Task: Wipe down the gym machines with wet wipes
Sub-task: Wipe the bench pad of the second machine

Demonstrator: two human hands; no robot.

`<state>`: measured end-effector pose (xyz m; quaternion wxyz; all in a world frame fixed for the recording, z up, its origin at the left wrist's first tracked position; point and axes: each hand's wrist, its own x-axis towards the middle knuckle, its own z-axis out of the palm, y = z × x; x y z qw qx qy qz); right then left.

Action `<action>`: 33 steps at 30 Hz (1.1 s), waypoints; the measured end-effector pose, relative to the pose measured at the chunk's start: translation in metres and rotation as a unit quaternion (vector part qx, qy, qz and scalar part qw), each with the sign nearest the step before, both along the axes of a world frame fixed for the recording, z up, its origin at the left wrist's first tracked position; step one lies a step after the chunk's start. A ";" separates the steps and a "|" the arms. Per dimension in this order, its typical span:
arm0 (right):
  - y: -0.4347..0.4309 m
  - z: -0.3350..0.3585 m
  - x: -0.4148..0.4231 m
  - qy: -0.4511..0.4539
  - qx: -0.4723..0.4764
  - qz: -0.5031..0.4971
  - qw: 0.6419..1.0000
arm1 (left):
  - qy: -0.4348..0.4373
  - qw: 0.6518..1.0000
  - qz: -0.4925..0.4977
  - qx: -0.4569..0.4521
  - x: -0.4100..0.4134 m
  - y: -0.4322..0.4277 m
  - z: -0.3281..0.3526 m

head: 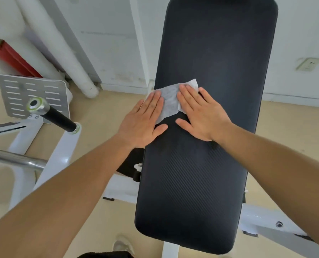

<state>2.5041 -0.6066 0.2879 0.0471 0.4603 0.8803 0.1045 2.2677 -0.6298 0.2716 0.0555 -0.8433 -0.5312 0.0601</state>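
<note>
wet wipe (170, 100) spread on black bench pad (201, 174), by its left edge. left hand (144, 121) and right hand (201, 116) flat, fingers straight, pressing wipe, gripping nothing. wipe's 2 side edges hidden under fingers; pad top cut off.

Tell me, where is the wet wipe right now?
In the head view, the wet wipe lies flat at the left edge of the black pad, pressed under the fingers of the left hand and right hand.
</note>
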 end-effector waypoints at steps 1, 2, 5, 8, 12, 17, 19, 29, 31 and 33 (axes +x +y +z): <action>0.005 0.000 -0.001 0.000 0.009 -0.002 1.000 | 0.001 1.000 -0.002 0.014 0.000 0.005 -0.001; 0.009 0.001 -0.002 0.002 0.016 -0.001 1.000 | -0.003 1.000 -0.003 0.023 0.000 0.009 -0.002; 0.019 0.000 -0.003 0.004 0.034 0.009 0.999 | -0.011 0.999 -0.011 0.033 -0.002 0.019 -0.003; 0.023 0.000 -0.004 0.003 0.049 0.014 0.999 | -0.031 0.999 -0.016 0.030 -0.003 0.026 -0.002; 0.020 -0.005 -0.004 0.025 0.059 -0.002 0.998 | -0.057 0.996 -0.023 0.057 -0.004 0.027 -0.014; 0.010 -0.018 -0.012 0.092 0.063 -0.037 0.993 | -0.105 0.991 -0.035 0.082 -0.009 0.033 -0.030; -0.003 -0.025 -0.013 0.093 0.075 -0.049 0.992 | -0.095 0.991 -0.037 0.087 -0.014 0.024 -0.036; -0.178 -0.101 -0.013 0.054 0.009 -0.048 0.997 | -0.089 0.995 -0.039 0.030 -0.022 -0.153 -0.101; -0.204 -0.111 -0.015 0.069 0.013 -0.054 0.996 | -0.103 0.994 -0.034 0.014 -0.027 -0.179 -0.111; -0.217 -0.110 -0.021 0.111 0.039 -0.059 0.991 | -0.154 0.988 -0.030 -0.011 -0.028 -0.193 -0.114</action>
